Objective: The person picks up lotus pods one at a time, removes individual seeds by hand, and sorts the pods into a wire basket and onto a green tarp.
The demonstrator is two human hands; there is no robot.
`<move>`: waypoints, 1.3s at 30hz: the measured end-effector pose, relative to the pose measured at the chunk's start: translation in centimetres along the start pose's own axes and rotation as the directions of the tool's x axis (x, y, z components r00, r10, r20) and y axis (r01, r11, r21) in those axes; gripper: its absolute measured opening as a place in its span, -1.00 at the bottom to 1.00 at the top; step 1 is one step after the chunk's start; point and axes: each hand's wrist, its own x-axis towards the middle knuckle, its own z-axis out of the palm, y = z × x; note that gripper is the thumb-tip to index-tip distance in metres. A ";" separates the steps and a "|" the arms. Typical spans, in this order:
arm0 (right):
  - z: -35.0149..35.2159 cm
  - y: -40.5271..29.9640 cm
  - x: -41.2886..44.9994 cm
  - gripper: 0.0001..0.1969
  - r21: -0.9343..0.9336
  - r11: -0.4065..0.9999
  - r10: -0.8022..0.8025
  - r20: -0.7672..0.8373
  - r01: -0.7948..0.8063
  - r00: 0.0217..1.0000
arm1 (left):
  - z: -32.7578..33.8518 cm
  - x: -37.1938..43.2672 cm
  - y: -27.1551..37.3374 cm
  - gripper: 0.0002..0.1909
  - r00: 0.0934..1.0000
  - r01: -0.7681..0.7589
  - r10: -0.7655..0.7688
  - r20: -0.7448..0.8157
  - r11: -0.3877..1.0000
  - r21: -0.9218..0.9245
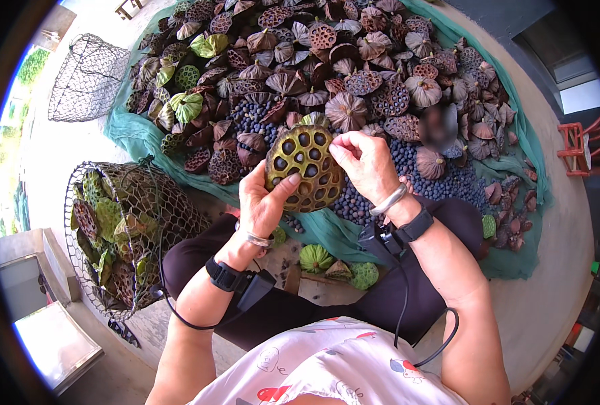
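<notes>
My left hand (pixel 264 200) grips a large yellow-brown lotus seed pod (pixel 307 169) at its left edge, the thumb lying across its face. Dark seeds sit in its holes. The fingertips of my right hand (pixel 363 162) are pinched together at the pod's upper right edge; whether they hold a seed or the rim I cannot tell. Loose dark lotus seeds (pixel 431 177) lie below and right of the pod, on green netting (pixel 330 233). A large heap of dry brown lotus pods (pixel 345 111) rises beyond both hands.
A wire mesh basket (pixel 178 202) full of pods lies at my left. Another wire basket (pixel 90 78) stands farther off at upper left. Green pods (pixel 316 259) lie between my legs. A red plastic stool (pixel 573 149) stands at the far right. Cables hang from both wrists.
</notes>
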 end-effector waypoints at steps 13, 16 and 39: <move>-2.1 -1.5 0.8 -0.83 -0.150 0.981 -0.137 -0.109 0.120 0.985 | -0.5 0.6 -0.3 -0.70 0.998 0.059 -0.058 -0.016 0.996 0.069; -0.9 -0.6 0.1 -0.91 -0.006 0.993 -0.119 -0.035 0.119 0.992 | -0.2 0.6 -0.4 -0.72 0.998 0.062 -0.062 -0.006 0.997 0.048; 0.7 0.3 -1.1 -0.89 0.046 0.978 0.180 0.323 -0.205 0.929 | -1.2 1.1 0.0 -0.50 0.897 0.249 -0.342 0.278 0.914 0.321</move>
